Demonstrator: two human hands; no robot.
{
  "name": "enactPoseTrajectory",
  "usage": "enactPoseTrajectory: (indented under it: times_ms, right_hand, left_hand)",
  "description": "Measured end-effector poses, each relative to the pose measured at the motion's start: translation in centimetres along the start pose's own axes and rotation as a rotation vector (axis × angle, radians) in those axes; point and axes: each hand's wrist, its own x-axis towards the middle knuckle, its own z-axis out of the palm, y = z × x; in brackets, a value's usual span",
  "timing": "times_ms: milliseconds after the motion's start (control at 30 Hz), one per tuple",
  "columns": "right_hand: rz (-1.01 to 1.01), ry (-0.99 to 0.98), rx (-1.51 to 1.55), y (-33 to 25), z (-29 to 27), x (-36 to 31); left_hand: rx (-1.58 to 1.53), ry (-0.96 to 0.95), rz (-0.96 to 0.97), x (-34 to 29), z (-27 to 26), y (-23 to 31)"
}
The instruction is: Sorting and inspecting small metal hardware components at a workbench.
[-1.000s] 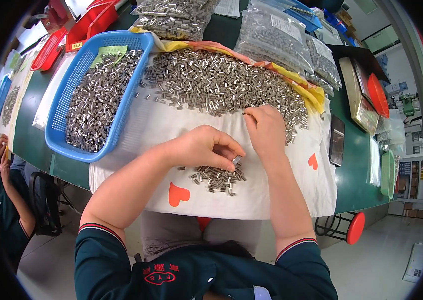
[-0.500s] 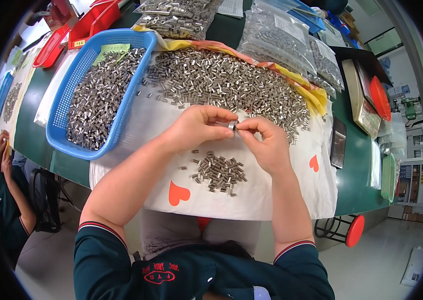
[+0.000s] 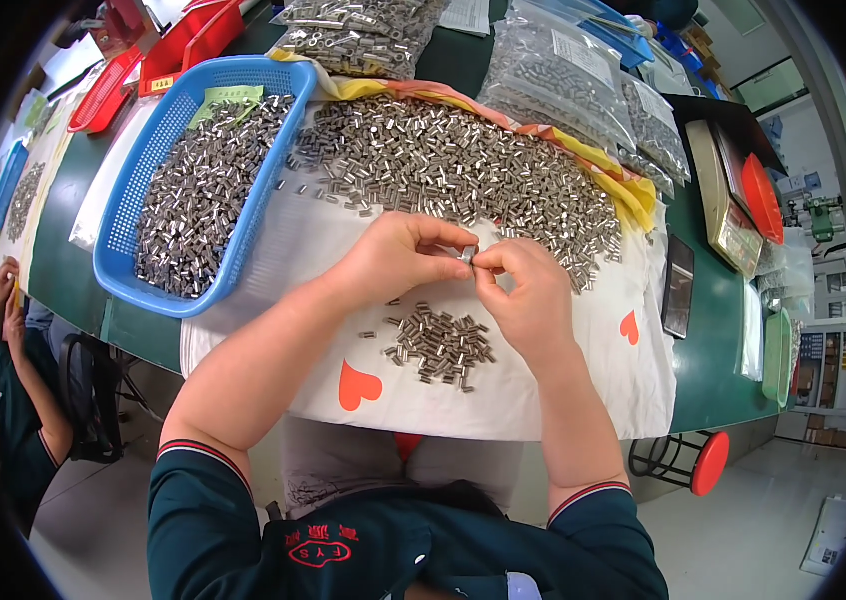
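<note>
Over the white cloth (image 3: 273,390), my left hand (image 3: 405,258) pinches a small silvery metal cylinder (image 3: 469,255) between thumb and fingers. My right hand (image 3: 525,290) meets it from the other side, thumb and forefinger closed at the piece; whether they hold something of their own is hidden. Just below my hands lies a small pile of metal cylinders (image 3: 438,345). Beyond them spreads a large heap of the same cylinders (image 3: 423,155). At the left a blue basket (image 3: 113,270) is filled with more cylinders (image 3: 198,205).
Clear bags of metal parts (image 3: 553,75) stand behind the heap, by a yellow and orange cloth edge (image 3: 633,205). A dark phone-like slab (image 3: 678,285) lies right on the green table (image 3: 708,370). A red stool (image 3: 711,463) stands below; another person (image 3: 18,390) sits at left.
My right hand has shifted slightly left and down, its fingers closing in on the piece. The metal piece has turned a little; my left hand has barely moved.
</note>
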Motion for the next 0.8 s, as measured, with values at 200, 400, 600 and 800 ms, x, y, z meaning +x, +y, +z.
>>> enactPoseTrajectory:
  times_ms: [200,400,600,800]
  right_hand:
    - [0.195,-0.146,0.272,0.2,-1.5,0.4]
    - [0.214,-0.165,0.292,1.3,-2.0,0.5]
    - [0.415,0.004,0.048,3.4,-1.6,1.1]
    - [0.058,0.030,-0.293,3.7,0.8,1.3]
  left_hand:
    - [-0.015,-0.007,-0.008,-0.4,0.0,0.4]
    - [0.025,-0.131,-0.066,-1.0,0.2,1.0]
    - [0.182,-0.290,-0.068,-1.6,0.9,1.6]
    - [0.210,-0.244,0.038,-1.2,0.6,1.1]
